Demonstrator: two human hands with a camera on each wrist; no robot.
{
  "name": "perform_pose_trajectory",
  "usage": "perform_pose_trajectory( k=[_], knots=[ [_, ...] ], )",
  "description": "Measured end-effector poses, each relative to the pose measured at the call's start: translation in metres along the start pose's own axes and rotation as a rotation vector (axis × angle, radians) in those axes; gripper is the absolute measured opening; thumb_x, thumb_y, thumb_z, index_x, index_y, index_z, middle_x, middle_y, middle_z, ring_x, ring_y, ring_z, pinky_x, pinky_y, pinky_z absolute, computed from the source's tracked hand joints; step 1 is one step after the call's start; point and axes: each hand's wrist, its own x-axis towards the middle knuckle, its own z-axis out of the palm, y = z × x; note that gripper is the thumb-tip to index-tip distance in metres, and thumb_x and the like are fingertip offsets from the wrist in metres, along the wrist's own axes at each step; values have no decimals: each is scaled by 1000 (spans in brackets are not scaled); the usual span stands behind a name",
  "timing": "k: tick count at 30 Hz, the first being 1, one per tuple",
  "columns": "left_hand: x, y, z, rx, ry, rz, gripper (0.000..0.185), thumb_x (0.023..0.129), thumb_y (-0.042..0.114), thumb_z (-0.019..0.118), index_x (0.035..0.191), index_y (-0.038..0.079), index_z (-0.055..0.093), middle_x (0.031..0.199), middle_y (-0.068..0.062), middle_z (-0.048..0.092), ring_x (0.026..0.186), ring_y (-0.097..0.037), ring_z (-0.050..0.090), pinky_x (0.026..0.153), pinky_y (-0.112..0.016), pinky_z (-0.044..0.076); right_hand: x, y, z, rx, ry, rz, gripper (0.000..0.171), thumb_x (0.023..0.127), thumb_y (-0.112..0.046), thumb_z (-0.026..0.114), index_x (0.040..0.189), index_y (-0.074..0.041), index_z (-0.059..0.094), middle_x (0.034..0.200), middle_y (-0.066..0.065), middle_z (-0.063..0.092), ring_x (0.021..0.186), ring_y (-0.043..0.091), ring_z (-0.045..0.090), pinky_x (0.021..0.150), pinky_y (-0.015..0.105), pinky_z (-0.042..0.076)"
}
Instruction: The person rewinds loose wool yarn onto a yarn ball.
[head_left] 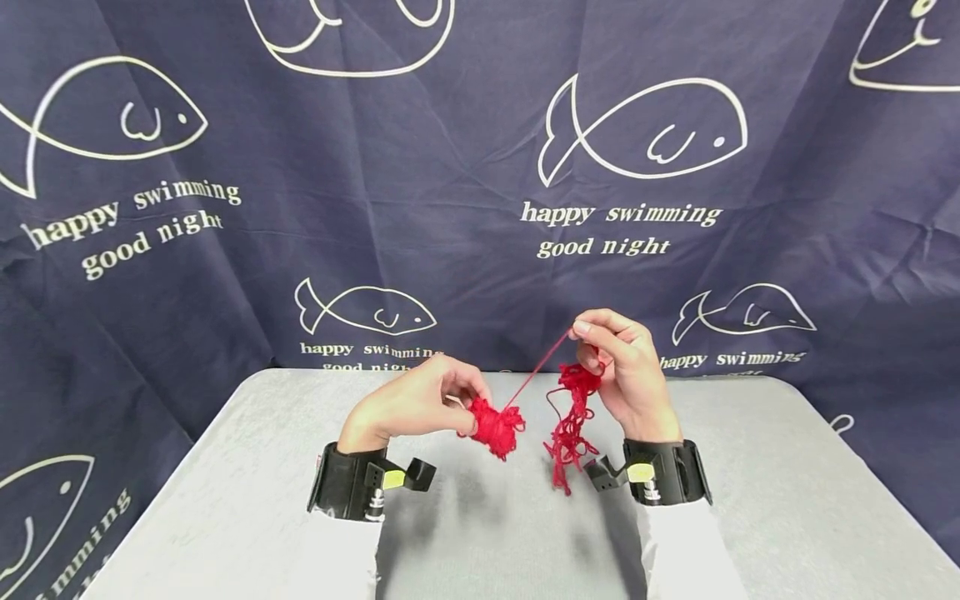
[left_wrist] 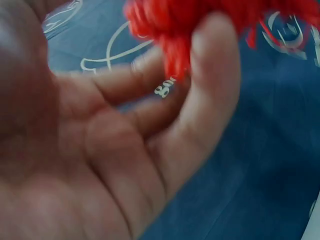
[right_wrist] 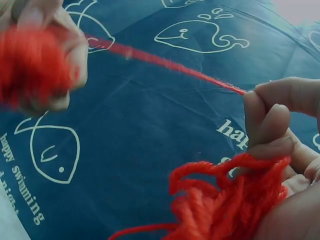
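My left hand [head_left: 427, 398] holds a small wound bundle of red yarn [head_left: 497, 428] between thumb and fingers, above the table. From that bundle one taut strand [head_left: 538, 367] slants up to my right hand [head_left: 628, 367], whose thumb and index finger pinch it. Below the pinch, a loose tangle of red yarn [head_left: 573, 417] hangs from the right hand's other fingers. In the right wrist view the strand [right_wrist: 170, 65] runs straight between both hands, and the looped tangle [right_wrist: 215, 200] lies against the lower fingers. Blurred in the left wrist view, the bundle [left_wrist: 175, 25] sits at the thumb tip.
A light grey table [head_left: 247, 467] lies under both hands. Behind it hangs a dark blue cloth [head_left: 480, 183] printed with white fish and lettering. Each wrist wears a black strap [head_left: 348, 485] with a small camera mount.
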Motion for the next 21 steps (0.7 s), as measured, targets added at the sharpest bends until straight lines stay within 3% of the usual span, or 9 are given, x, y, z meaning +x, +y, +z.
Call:
perform_pose_trajectory(
  k=[4, 7, 10, 13, 16, 21],
  knots=[
    [-1, 2, 0, -259, -135, 176, 22, 79, -9, 64, 101, -7, 65, 89, -5, 65, 70, -16, 62, 62, -24, 55, 1, 4, -2, -60, 19, 26, 30, 92, 12, 55, 85, -8, 75, 77, 3, 70, 51, 11, 39, 51, 25, 15],
    [0, 3, 1, -407, -96, 302, 23, 80, -3, 70, 103, -2, 66, 96, -3, 65, 73, -12, 61, 62, -20, 53, 1, 6, -1, -192, 0, 22, 22, 91, 10, 63, 87, -6, 76, 76, 4, 70, 52, 11, 42, 48, 23, 22],
    [3, 3, 4, -524, 38, 411, 26, 80, -2, 68, 104, 8, 70, 99, -1, 66, 78, -11, 61, 64, -19, 52, 0, 8, 1, -394, -39, 24, 7, 88, 4, 73, 89, -2, 75, 74, 3, 69, 53, 12, 44, 46, 22, 31],
    [6, 5, 7, -664, 206, 456, 34, 79, -7, 59, 105, 11, 71, 97, 0, 67, 81, -11, 61, 69, -20, 52, -1, 9, 5, -592, -105, 36, 7, 86, -1, 78, 92, 0, 75, 71, 2, 65, 53, 12, 45, 44, 22, 33],
    [11, 7, 9, -803, 385, 450, 36, 80, -10, 50, 104, 8, 70, 93, -3, 68, 80, -13, 64, 72, -22, 55, -2, 10, 8, -729, -199, 22, 7, 85, -3, 79, 91, -3, 75, 70, 3, 64, 51, 14, 47, 43, 23, 37],
    [19, 11, 10, -946, 684, 405, 25, 87, -10, 49, 102, 2, 66, 98, -9, 65, 85, -18, 68, 80, -27, 59, -5, 10, 16, -812, -319, -17, 8, 85, -2, 79, 88, -9, 76, 70, 4, 65, 51, 14, 49, 44, 23, 39]
  ],
)
